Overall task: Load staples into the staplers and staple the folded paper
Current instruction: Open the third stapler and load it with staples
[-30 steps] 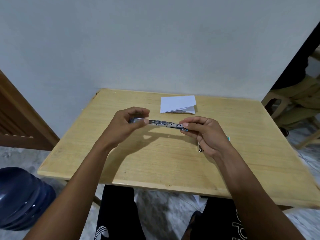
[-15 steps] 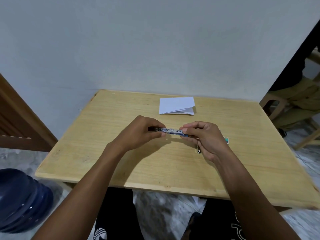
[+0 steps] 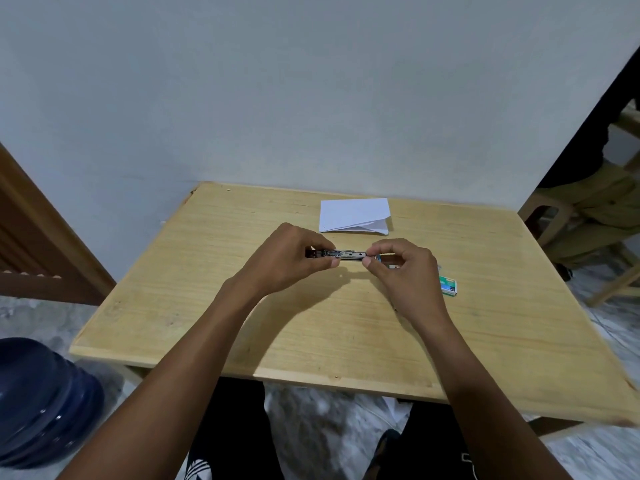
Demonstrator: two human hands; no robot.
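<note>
We see both hands just above the tabletop (image 3: 194, 306), w/ a small metal stapler (image 3: 349, 255) held lengthwise btwn them, roughly level and running left to right. The left hand (image 3: 287, 258) grips the stapler's dark left end, its fingers (image 3: 320, 242) curled over the top and the thumb pressed in from the near side; a bit of that end pokes out past the knuckles. The right hand (image 3: 407, 275) pinches the opposite end, fingers bent over the top and thumb underneath, where a bluish part of the stapler shows. We can't tell whether the stapler is opened for loading or whether staples sit in it (too small, and partly covered by the fingers). The folded paper (image 3: 353, 214), white, lies flat on the tabletop just beyond the stapler, near the far edge and apart from both hands. A small green-and-white staple box (image 3: 449, 285) lies on the tabletop just right of the right hand, untouched. Off the tabletop, a dark blue water jug (image 3: 45, 403) sits on the floor at lower left, a brown wooden door frame (image 3: 34, 237) stands at left, and at far right we see a pale wooden chair (image 3: 550, 216) w/ a seated person (image 3: 606, 202) only partly in view. A plain grey-white wall (image 3: 311, 98) rises behind.
</note>
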